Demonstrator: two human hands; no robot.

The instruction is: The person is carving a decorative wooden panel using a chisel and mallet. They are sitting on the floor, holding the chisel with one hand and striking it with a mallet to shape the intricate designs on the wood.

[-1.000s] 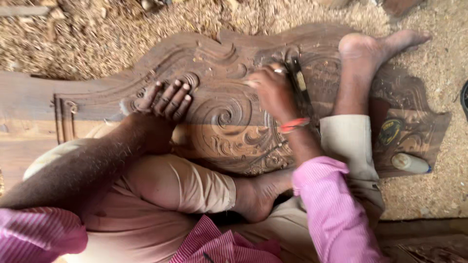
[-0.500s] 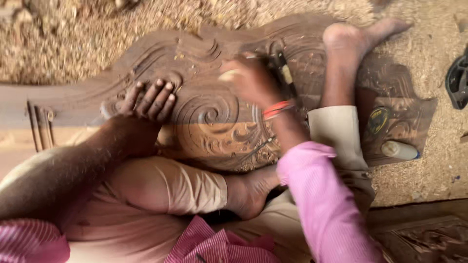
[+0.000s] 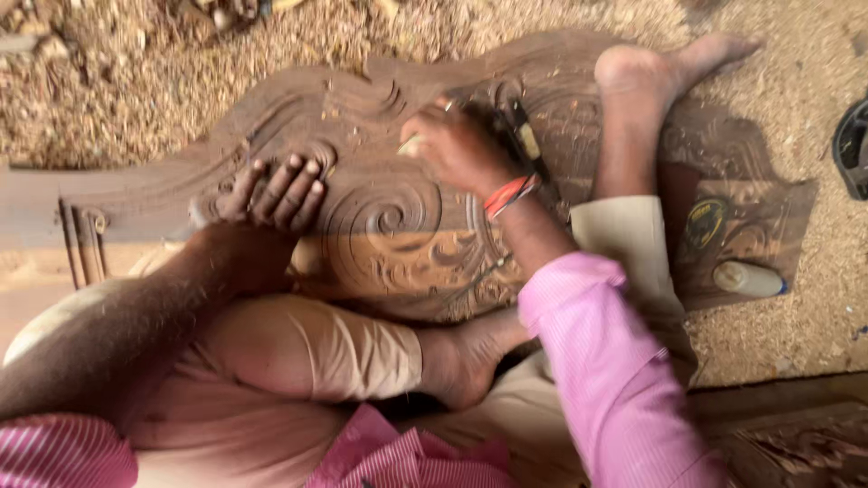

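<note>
one carved wood panel [image 3: 389, 226] on the sawdust floor [image 3: 136, 90], long axis 9 to 3 o'clock. left hand [image 3: 276, 192] rests on it, fingers half-curled, holding nothing — right hand [image 3: 457, 149] closed on a small chisel [image 3: 411, 145]. one white bottle [image 3: 749, 278] at 3 o'clock.

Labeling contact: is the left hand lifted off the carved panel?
No, the left hand rests fingers-down on the carved wooden panel.
</note>
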